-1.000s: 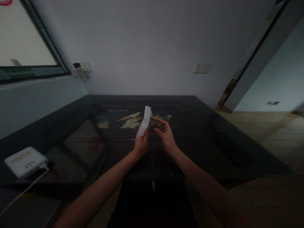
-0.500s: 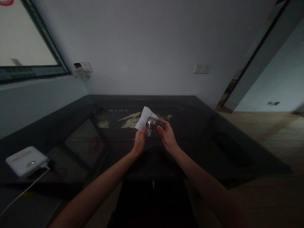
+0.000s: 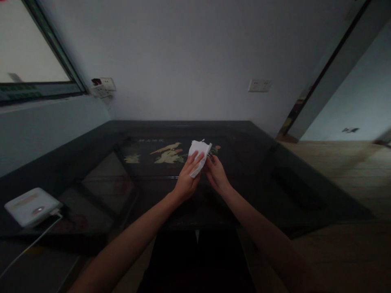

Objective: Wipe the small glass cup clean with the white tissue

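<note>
Nearest to me, my two bare forearms run up from the bottom edge and meet over the dark table (image 3: 91,162), whose top is smooth, glossy and reflective like glass over black lacquer. My left hand (image 3: 187,179) has its fingers curled round a crumpled white tissue (image 3: 199,154), soft and creased, with the fingertips pressed flat on its front face. My right hand (image 3: 216,174) sits just beside it, touching the tissue's right edge, fingers bent inward and pinched on something the tissue covers (I cannot tell what it is from here). The tissue is held in the air above the middle of the table, between both hands. At the left, near the table's front edge, lies a flat white rectangular device with rounded corners (image 3: 30,205), a thin white cable (image 3: 30,244) plugged into its right end and trailing off toward the lower left. Beyond the hands, the tabletop carries an inlaid picture (image 3: 166,152) in pale cream and orange, with leaf-like and bird-like shapes. Farther back rises a plain matte white wall with a socket plate (image 3: 259,85) on the right and another socket cluster (image 3: 104,86) at the left corner, next to a dark-framed window (image 3: 45,49). At the far right, wooden floorboards (image 3: 336,158) stretch away.
</note>
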Tool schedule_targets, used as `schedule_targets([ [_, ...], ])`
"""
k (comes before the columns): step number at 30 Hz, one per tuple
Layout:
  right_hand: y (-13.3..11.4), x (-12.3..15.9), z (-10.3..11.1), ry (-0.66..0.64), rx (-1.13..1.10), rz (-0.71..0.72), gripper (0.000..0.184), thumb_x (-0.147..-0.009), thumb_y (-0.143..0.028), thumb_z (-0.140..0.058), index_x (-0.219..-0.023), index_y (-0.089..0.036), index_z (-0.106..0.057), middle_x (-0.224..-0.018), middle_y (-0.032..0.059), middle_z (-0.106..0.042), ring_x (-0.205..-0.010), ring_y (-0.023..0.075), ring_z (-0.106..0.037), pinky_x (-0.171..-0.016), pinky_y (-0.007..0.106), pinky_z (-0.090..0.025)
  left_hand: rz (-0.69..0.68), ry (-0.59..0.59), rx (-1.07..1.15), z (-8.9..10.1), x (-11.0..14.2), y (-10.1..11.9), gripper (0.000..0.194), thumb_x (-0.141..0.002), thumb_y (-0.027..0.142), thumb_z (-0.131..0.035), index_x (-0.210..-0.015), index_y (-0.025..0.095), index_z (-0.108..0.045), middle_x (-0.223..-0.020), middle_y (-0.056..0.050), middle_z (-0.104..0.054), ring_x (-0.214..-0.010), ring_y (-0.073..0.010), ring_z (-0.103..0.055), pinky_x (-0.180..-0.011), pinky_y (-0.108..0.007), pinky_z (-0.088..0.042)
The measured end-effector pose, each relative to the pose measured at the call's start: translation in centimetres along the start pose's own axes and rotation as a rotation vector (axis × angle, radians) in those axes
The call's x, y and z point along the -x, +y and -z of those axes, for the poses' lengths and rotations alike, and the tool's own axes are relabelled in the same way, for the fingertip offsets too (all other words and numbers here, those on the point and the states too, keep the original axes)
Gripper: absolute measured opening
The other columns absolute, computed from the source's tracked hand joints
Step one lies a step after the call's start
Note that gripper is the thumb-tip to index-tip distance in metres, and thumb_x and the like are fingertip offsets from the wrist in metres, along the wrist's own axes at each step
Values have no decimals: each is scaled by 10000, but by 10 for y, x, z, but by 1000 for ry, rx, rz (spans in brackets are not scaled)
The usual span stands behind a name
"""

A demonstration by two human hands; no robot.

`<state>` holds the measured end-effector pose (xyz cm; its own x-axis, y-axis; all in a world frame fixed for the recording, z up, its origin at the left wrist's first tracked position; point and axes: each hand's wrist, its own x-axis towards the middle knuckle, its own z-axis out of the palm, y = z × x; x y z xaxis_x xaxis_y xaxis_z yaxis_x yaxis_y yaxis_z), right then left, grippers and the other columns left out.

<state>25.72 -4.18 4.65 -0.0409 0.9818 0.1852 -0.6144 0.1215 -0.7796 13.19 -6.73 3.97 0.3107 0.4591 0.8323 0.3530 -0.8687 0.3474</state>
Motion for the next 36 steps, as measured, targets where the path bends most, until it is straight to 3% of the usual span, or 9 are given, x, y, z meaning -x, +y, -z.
schedule_targets([
  [4, 3, 2, 0, -24, 25, 10, 450, -589, -366, -813, -939, -244, -558, -964, -2, -667, -951, 178, -632, -930, 385, -479, 146, 90, 29, 0, -2, 0, 476, -966, 267, -317, -1442, 252, -293, -1499, -78, -332, -1419, -205, -210, -1169, -432, -186],
  [8, 6, 0, 0, -100, -46, -77, 394, -675, -515, -719, -927, -237, -599, -1018, 30, -679, -1005, 213, -622, -901, 415, -498, 264, 140, 78, -2, -1, -4, 468, -965, 327, -323, -1425, 239, -335, -1512, -71, -307, -1411, -199, -236, -1171, -389, -194],
  [10, 5, -2, 0, -131, -84, -128, 388, -703, -539, -685, -940, -240, -617, -1054, 31, -681, -1020, 220, -621, -900, 430, -502, 311, 192, 97, -2, -2, -8, 474, -960, 371, -330, -1411, 229, -366, -1496, -75, -340, -1401, -205, -264, -1171, -386, -196],
  [14, 2, -4, 1, -196, -57, -162, 321, -691, -433, -742, -920, -233, -639, -1011, 19, -699, -985, 209, -637, -920, 435, -493, 410, 306, 150, 1, -4, -11, 498, -942, 455, -347, -1361, 202, -445, -1390, -87, -489, -1365, -217, -344, -1160, -382, -236],
  [21, 7, 2, 1, -213, -62, -191, 416, -620, -478, -782, -895, -190, -663, -1001, 41, -703, -968, 208, -633, -943, 410, -486, 543, 369, 259, 0, 1, -11, 523, -912, 530, -377, -1213, 149, -573, -1213, -104, -626, -1214, -233, -526, -1078, -375, -366],
  [28, 6, 5, -3, -246, -87, -178, 522, -594, -549, -766, -968, -202, -652, -1044, 58, -691, -1032, 241, -619, -929, 434, -495, 539, 347, 280, -1, 2, -11, 519, -913, 527, -377, -1167, 132, -598, -1191, -110, -638, -1173, -232, -557, -1052, -358, -391],
  [36, 9, 4, 0, -225, -41, -159, 437, -634, -466, -775, -975, -221, -655, -1009, 35, -700, -982, 212, -640, -920, 406, -505, 437, 270, 131, 1, 5, -14, 476, -936, 464, -356, -1208, 148, -585, -1196, -118, -639, -1156, -235, -572, -1039, -364, -410],
])
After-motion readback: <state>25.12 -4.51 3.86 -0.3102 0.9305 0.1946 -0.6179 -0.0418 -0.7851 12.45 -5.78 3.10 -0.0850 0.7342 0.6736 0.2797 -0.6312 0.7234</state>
